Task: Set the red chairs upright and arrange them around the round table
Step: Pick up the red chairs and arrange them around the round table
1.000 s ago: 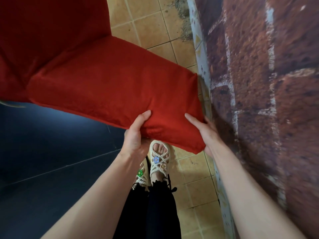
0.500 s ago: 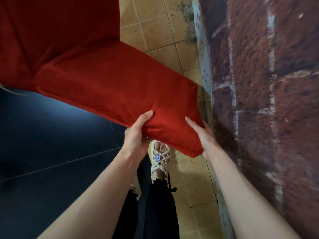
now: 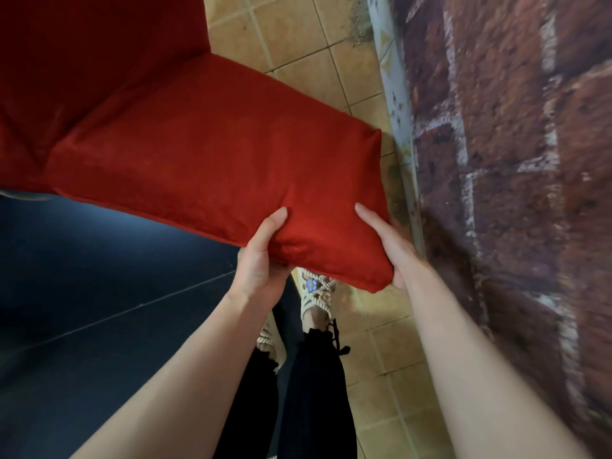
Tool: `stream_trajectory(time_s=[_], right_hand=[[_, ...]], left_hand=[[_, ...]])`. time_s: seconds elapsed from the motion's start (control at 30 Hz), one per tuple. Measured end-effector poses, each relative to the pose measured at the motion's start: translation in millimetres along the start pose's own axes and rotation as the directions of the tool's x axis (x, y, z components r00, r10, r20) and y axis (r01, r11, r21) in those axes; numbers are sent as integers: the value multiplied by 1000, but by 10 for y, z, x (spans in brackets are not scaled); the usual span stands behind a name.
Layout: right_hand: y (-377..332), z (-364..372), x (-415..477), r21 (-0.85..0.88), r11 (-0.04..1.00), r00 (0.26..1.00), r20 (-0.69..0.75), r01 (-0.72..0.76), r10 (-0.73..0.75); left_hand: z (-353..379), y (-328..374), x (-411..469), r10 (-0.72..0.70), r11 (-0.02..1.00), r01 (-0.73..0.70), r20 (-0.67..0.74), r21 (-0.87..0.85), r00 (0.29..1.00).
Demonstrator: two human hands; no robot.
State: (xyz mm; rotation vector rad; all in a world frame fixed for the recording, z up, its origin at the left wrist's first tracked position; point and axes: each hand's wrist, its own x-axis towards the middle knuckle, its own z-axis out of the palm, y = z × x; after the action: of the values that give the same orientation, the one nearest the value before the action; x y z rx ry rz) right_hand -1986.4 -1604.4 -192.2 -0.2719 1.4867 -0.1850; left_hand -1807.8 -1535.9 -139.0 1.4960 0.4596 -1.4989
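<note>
A red fabric-covered chair [image 3: 205,154] fills the upper left of the head view, held off the floor with one padded panel pointing at me. My left hand [image 3: 263,260] grips the near edge of that panel from below, thumb on top. My right hand [image 3: 387,246] holds the panel's near right corner, fingers wrapped under it. The chair's legs and the round table are out of sight.
A red brick wall [image 3: 513,160] runs close along my right side, with a patterned tile skirting [image 3: 395,104] at its foot. Tan floor tiles [image 3: 298,41] lie ahead; a dark blue floor [image 3: 99,293] spreads to the left. My sandalled feet [image 3: 314,293] stand below the chair.
The chair has shifted slightly right and down in view, closer to the wall. My feet have stepped. Both hands keep the same hold.
</note>
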Motion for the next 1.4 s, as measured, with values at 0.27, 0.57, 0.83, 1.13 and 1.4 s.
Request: stream_trajectory(time_s=[0.27, 0.57, 0.83, 1.13, 1.4], right_hand=[[-366, 11, -97, 42, 998, 998, -2, 56, -56], [-1007, 63, -297, 164, 975, 989, -28, 148, -145], [-1331, 226, -406, 236, 932, 959, -142, 273, -245], [-1639, 363, -356, 250, 866, 872, -358, 432, -332], [-1673, 425, -276, 260, 866, 859, -415, 428, -300]], left_hand=[[356, 272, -7, 29, 999, -27, -62, 26, 998], [956, 756, 48, 102, 991, -89, -124, 102, 987], [1400, 1102, 128, 122, 988, -104, -164, 118, 979], [1798, 1438, 239, 149, 981, -125, -160, 148, 976], [1945, 1450, 225, 120, 985, -92, -188, 149, 975]])
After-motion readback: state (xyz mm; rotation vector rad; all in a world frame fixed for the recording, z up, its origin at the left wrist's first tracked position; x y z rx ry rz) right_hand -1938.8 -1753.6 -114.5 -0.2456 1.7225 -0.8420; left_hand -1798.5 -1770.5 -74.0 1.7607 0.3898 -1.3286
